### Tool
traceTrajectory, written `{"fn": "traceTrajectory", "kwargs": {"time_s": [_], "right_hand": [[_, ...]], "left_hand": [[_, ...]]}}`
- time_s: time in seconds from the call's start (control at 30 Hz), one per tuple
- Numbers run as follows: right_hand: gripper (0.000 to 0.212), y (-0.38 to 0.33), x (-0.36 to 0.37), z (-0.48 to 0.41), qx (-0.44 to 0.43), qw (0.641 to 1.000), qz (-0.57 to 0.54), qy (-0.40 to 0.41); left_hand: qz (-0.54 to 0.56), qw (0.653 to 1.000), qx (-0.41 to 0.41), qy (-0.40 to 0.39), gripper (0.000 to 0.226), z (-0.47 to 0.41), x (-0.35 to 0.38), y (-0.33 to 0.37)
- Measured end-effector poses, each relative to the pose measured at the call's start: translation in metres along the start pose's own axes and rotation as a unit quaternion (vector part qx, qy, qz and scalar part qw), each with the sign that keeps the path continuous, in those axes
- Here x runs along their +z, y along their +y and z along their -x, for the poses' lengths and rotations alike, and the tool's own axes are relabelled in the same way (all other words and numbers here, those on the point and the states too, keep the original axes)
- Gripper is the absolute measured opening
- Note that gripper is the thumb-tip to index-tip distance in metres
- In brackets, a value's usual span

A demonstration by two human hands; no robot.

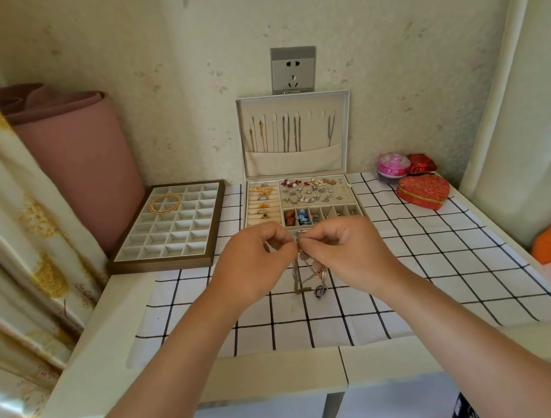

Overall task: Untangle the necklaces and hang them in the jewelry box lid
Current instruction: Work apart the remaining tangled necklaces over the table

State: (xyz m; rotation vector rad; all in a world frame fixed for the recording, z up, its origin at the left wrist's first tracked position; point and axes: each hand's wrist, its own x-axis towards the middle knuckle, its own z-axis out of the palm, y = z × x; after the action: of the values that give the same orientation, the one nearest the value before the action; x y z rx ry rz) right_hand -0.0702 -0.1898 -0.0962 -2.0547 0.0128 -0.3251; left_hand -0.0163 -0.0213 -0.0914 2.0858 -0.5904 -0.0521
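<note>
Left hand [255, 264] and right hand [344, 252] are pinching tangled necklaces [307, 275] dangling between them, apparently several thin chains, strands indistinct

Two hands showed (left hand [255, 264], right hand [348, 252]), one necklace tangle [306, 272], one jewelry box [297, 164], one compartment tray [171, 248] at ten o'clock.

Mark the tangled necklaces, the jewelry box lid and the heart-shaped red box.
tangled necklaces [304, 259], head view, top of the dangling bundle.
jewelry box lid [297, 163], head view, its fabric pocket.
heart-shaped red box [424, 189], head view, its top.
</note>
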Motion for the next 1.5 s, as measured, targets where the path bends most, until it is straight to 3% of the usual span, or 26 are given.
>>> {"fn": "traceTrajectory", "kwargs": {"time_s": [0.1, 0.27, 0.37, 0.53, 0.63, 0.73, 0.8, 0.87, 0.93, 1.03, 1.23, 1.37, 1.5], "right_hand": [[0.016, -0.002, 0.003, -0.001, 0.007, 1.0, 0.013, -0.008], [0.017, -0.001, 0.0, -0.004, 0.04, 0.994, 0.064, -0.078], [0.019, 0.0, -0.009, -0.004, 0.044, 0.993, 0.076, -0.075], [0.015, 0.006, -0.012, -0.002, -0.006, 0.966, 0.255, -0.047], [0.017, 0.001, -0.013, -0.003, -0.021, 0.952, 0.303, -0.024], [0.017, 0.002, -0.013, -0.003, -0.015, 0.947, 0.32, -0.025], [0.012, 0.004, -0.009, -0.003, -0.001, 0.962, 0.272, -0.039], [0.011, 0.004, -0.005, -0.002, 0.037, 0.986, 0.152, -0.054], [0.015, 0.002, -0.003, -0.003, 0.077, 0.992, 0.072, -0.067], [0.018, -0.001, -0.004, -0.007, 0.111, 0.991, -0.032, -0.069], [0.014, 0.001, -0.005, -0.007, 0.092, 0.992, -0.047, -0.078], [0.02, 0.007, -0.004, -0.01, 0.051, 0.996, -0.014, -0.065], [0.012, 0.01, -0.002, -0.008, 0.008, 0.998, 0.019, -0.059]], "left_hand": [[-0.019, 1.0, 0.0, 0.003, 0.016, 0.0, 0.004, 0.001], [0.077, 0.986, -0.106, -0.101, 0.025, -0.002, 0.008, 0.003], [0.087, 0.981, -0.116, -0.126, 0.027, -0.002, 0.004, 0.006], [-0.002, 0.971, -0.124, -0.203, 0.036, -0.002, -0.003, -0.001], [0.01, 0.978, -0.096, -0.183, 0.034, -0.004, -0.007, -0.003], [-0.099, 0.993, -0.001, -0.061, 0.028, -0.005, -0.006, -0.005], [-0.139, 0.99, 0.037, -0.006, 0.021, -0.005, -0.005, -0.009], [-0.091, 0.995, 0.027, -0.006, 0.013, -0.004, -0.003, -0.012], [0.038, 0.999, -0.003, -0.024, 0.015, -0.003, 0.0, -0.008], [0.215, 0.974, -0.048, -0.058, 0.016, -0.001, 0.005, 0.004], [0.199, 0.972, -0.1, -0.075, 0.007, 0.001, 0.008, 0.005], [0.137, 0.988, -0.055, -0.035, 0.008, 0.0, 0.01, 0.0], [0.051, 0.999, 0.01, -0.013, 0.016, -0.001, 0.004, -0.002]]}}
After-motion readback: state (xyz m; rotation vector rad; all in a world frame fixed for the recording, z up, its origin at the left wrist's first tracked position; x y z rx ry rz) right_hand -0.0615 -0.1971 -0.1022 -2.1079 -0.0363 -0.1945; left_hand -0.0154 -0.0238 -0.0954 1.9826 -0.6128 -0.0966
